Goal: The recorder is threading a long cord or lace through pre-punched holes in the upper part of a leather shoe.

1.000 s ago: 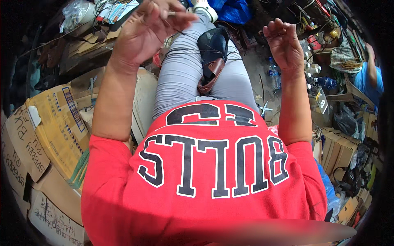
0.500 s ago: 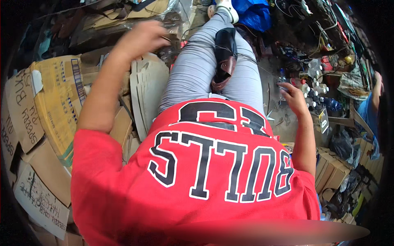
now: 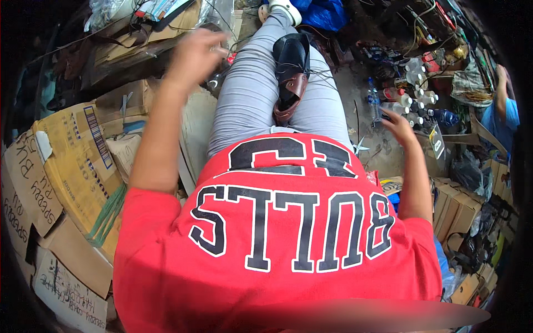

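Note:
A leather shoe upper (image 3: pixel 292 91), brown at the near end with a black flap (image 3: pixel 292 53) at the far end, lies lengthwise between my grey-trousered thighs. Dark thread (image 3: pixel 325 75) crosses the thigh beside it. My left hand (image 3: pixel 201 53) is raised to the left of my knees, apart from the upper. Motion smears its fingers, so its hold cannot be made out. Out to the right, my right hand (image 3: pixel 398 126) is near a clear plastic bottle (image 3: pixel 373 99). Its fingers are bent toward the thumb, with a small dark thing at their tips that is too small to name.
Flattened cardboard boxes (image 3: pixel 75 161) crowd my left side. Several bottles (image 3: pixel 413 102) stand on the floor at the right, near stacked cardboard (image 3: pixel 458 208). A blue plastic sheet (image 3: pixel 327 14) lies beyond my feet. At the far right another person's arm (image 3: pixel 502 91) shows.
The whole view has shifted slightly, so the lap and upper appear farther left. My left hand is still in blurred motion, out at the left. My right hand stays out at the right.

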`<state>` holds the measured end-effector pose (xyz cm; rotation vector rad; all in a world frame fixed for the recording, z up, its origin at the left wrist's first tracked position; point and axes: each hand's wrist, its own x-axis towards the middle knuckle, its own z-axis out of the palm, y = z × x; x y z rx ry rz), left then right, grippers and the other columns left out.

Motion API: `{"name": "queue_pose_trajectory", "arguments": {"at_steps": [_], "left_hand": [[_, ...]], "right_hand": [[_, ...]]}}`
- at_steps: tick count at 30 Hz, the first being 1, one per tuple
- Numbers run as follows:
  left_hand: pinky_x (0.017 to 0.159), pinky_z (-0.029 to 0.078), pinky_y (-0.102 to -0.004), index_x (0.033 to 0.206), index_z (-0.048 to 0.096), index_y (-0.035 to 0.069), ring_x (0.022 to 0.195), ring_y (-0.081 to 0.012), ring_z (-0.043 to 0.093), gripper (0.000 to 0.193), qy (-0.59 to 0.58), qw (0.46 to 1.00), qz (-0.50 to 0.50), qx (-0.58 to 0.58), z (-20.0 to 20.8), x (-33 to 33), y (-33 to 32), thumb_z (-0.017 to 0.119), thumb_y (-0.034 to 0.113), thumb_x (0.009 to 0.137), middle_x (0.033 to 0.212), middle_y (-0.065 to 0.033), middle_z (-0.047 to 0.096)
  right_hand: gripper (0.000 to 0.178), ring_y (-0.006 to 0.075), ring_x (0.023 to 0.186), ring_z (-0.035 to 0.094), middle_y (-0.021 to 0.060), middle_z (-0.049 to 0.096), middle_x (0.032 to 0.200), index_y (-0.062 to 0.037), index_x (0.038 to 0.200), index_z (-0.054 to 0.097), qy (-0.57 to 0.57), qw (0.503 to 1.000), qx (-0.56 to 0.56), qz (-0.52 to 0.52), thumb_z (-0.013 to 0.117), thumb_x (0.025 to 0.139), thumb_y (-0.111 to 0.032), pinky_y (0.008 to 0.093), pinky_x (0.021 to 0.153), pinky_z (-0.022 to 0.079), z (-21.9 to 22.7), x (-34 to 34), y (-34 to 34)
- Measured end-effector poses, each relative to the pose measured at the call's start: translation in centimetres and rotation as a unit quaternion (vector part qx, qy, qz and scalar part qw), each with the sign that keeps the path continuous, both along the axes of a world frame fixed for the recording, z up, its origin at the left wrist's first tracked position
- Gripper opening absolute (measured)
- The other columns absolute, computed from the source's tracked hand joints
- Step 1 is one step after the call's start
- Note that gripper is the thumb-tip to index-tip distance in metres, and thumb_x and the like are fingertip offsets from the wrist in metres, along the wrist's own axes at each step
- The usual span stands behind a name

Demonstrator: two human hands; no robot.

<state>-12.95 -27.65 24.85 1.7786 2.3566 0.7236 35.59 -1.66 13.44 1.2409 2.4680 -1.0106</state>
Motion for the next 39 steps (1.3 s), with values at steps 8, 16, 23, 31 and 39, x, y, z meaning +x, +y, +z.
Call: {"name": "queue_pose_trajectory", "arguments": {"at_steps": [8,16,23,31,39], "left_hand": [[0.082,0.046,-0.034,0.098,0.063,0.008,0.091,-0.0283,0.059,0.025,-0.111,0.989,-0.094,-0.037,-7.1,6.5,5.7,0.069,0.015,0.075,0.096,-0.0111,0.061],[0.066,0.041,-0.0271,0.086,0.059,0.003,0.072,-0.0105,0.05,0.018,-0.251,0.966,-0.036,-0.052,-3.4,1.5,3.2,0.064,0.02,0.083,0.074,-0.0007,0.055],[0.071,0.038,-0.0231,0.083,0.063,0.004,0.075,-0.0087,0.049,0.017,-0.175,0.907,0.329,0.194,1.8,-17.1,-11.3,0.07,0.019,0.081,0.078,0.0019,0.058],[0.079,0.043,-0.0326,0.103,0.066,0.003,0.086,-0.0235,0.056,0.028,0.109,0.861,0.45,0.21,2.0,-16.5,-12.1,0.063,0.024,0.084,0.087,-0.0105,0.062],[0.103,0.034,-0.0367,0.116,0.059,0.012,0.125,-0.0287,0.043,0.046,-0.142,0.979,-0.129,0.063,-2.1,5.8,6.7,0.072,0.02,0.073,0.133,-0.0133,0.047]], "right_hand": [[0.027,0.0089,0.079,0.054,0.0048,0.062,0.088,-0.0036,0.104,0.062,0.268,0.949,-0.113,-0.12,0.066,0.083,-0.02,0.0244,0.072,0.044,0.9,-15.5,-7.2],[0.02,0.0073,0.073,0.045,-0.0026,0.054,0.077,-0.004,0.086,0.058,0.267,0.943,-0.156,-0.123,0.059,0.088,-0.024,0.0231,0.068,0.039,2.3,-14.9,-5.8],[0.021,0.0073,0.074,0.043,-0.0035,0.052,0.078,-0.0063,0.087,0.059,0.201,0.923,-0.095,-0.313,0.062,0.086,-0.027,0.0234,0.068,0.036,-0.1,-2.4,1.4],[0.023,0.005,0.056,0.033,-0.0088,0.045,0.068,-0.0118,0.105,0.064,0.206,0.88,-0.191,-0.384,0.059,0.089,-0.027,0.02,0.051,0.026,-0.8,-1.9,1.8],[0.018,0.0103,0.083,0.058,0.0022,0.065,0.089,-0.0017,0.098,0.066,0.274,0.952,-0.122,-0.067,0.065,0.082,-0.009,0.0244,0.076,0.046,4.0,-15.6,-2.2]]}}
